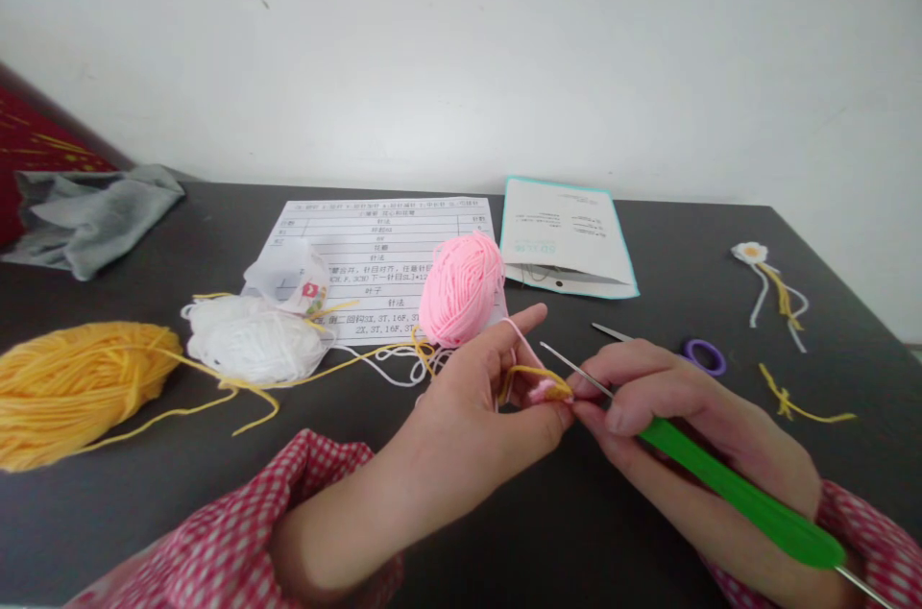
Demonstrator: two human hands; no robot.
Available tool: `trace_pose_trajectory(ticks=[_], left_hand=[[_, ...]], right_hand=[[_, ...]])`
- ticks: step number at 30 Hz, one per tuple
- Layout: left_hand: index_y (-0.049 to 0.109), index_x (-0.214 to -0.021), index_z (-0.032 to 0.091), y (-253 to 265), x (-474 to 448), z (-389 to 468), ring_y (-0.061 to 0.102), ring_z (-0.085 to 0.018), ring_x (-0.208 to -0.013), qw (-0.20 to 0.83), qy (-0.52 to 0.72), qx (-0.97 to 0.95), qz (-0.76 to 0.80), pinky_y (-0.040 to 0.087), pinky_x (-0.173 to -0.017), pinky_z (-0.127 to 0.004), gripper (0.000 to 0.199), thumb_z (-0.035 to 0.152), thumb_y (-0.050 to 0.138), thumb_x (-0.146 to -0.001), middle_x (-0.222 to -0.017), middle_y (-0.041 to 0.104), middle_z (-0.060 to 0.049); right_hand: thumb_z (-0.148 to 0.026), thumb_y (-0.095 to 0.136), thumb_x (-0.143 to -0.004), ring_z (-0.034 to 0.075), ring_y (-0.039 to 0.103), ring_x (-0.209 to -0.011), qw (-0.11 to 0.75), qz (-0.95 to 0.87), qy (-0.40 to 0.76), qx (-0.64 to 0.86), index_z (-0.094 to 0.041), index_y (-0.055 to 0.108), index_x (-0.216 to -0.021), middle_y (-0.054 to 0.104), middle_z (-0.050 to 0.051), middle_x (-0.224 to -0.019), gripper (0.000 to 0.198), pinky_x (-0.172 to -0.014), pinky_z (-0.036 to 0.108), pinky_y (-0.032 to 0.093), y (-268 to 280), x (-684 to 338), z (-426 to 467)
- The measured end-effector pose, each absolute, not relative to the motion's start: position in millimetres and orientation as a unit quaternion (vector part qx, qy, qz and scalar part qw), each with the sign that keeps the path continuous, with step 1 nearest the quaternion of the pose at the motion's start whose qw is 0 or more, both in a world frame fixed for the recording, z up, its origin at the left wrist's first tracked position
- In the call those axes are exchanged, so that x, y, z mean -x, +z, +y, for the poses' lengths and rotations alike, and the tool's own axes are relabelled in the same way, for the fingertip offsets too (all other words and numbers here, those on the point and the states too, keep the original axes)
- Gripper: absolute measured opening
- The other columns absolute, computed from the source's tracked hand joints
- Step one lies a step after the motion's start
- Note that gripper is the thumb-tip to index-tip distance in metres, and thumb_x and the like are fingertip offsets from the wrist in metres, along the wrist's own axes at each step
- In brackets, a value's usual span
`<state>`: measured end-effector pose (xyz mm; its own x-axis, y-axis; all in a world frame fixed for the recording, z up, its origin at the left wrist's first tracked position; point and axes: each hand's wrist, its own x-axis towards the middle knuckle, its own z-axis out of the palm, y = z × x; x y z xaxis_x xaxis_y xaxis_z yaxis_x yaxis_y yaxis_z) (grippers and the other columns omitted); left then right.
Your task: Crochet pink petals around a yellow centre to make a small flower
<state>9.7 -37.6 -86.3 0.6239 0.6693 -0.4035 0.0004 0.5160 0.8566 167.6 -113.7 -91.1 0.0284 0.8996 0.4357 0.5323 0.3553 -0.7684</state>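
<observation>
Between the thumb and fingers of my left hand [482, 407] is a small pink and yellow crochet piece [551, 390]. Pink yarn runs up over the left index finger toward a pink yarn ball [463, 290]. My right hand [691, 417] is closed around a crochet hook [741, 489] with a green handle. The hook's metal tip points up and left, above the piece and apart from it. The right fingertips touch the piece's right edge. Part of the piece is hidden by the fingers.
A yellow yarn skein [86, 388] and white yarn ball [255, 340] lie left, their strands crossing the dark table. Behind are a printed sheet [346, 249] and white packet [566, 239]. At right are purple-handled scissors [704, 357], a small crocheted flower [750, 253] and yellow yarn scraps [788, 402].
</observation>
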Motion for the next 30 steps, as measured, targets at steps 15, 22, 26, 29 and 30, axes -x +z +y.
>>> trace_pose_trajectory(ticks=[15,22,26,29,30], left_hand=[[0.051,-0.140,0.012,-89,-8,-40,0.057,-0.014,-0.080,0.801,0.221,-0.426,0.357,0.046,-0.080,-0.030,0.082,0.023,0.085,-0.067,-0.082,0.060,0.003],[0.055,-0.138,0.016,-97,-8,-38,0.059,-0.012,-0.079,0.810,0.251,-0.411,0.334,0.046,-0.079,-0.029,0.073,0.030,0.086,-0.073,-0.084,0.065,0.002],[0.054,-0.140,0.014,-100,-10,-38,0.059,-0.011,-0.078,0.831,0.237,-0.384,0.325,0.046,-0.078,-0.027,0.079,0.029,0.088,-0.070,-0.083,0.065,0.003],[0.052,-0.141,0.014,-100,-11,-38,0.059,-0.010,-0.078,0.829,0.230,-0.389,0.329,0.045,-0.079,-0.027,0.079,0.027,0.087,-0.071,-0.084,0.066,0.003],[0.052,-0.141,0.014,-99,-11,-38,0.059,-0.010,-0.079,0.827,0.229,-0.392,0.333,0.045,-0.079,-0.027,0.079,0.027,0.087,-0.071,-0.084,0.066,0.003]], right_hand=[[-0.006,0.064,-0.081,0.008,0.066,-0.068,0.508,-0.615,0.260,0.544,-0.025,0.052,-0.073,0.065,-0.004,-0.081,0.023,-0.062,0.014,0.052,-91,-165,-112],[-0.004,0.065,-0.079,0.008,0.064,-0.068,0.540,-0.575,0.295,0.540,-0.024,0.053,-0.072,0.064,-0.004,-0.079,0.024,-0.062,0.013,0.052,-91,-161,-110],[-0.003,0.063,-0.079,0.007,0.063,-0.067,0.549,-0.546,0.329,0.540,-0.024,0.052,-0.072,0.064,-0.005,-0.079,0.025,-0.062,0.013,0.051,-92,-160,-110],[-0.002,0.062,-0.078,0.007,0.061,-0.065,0.557,-0.532,0.341,0.538,-0.024,0.052,-0.071,0.062,-0.005,-0.077,0.024,-0.059,0.013,0.051,-94,-160,-108],[-0.002,0.062,-0.077,0.008,0.061,-0.065,0.559,-0.532,0.341,0.537,-0.023,0.052,-0.070,0.062,-0.005,-0.077,0.024,-0.059,0.013,0.051,-95,-160,-108]])
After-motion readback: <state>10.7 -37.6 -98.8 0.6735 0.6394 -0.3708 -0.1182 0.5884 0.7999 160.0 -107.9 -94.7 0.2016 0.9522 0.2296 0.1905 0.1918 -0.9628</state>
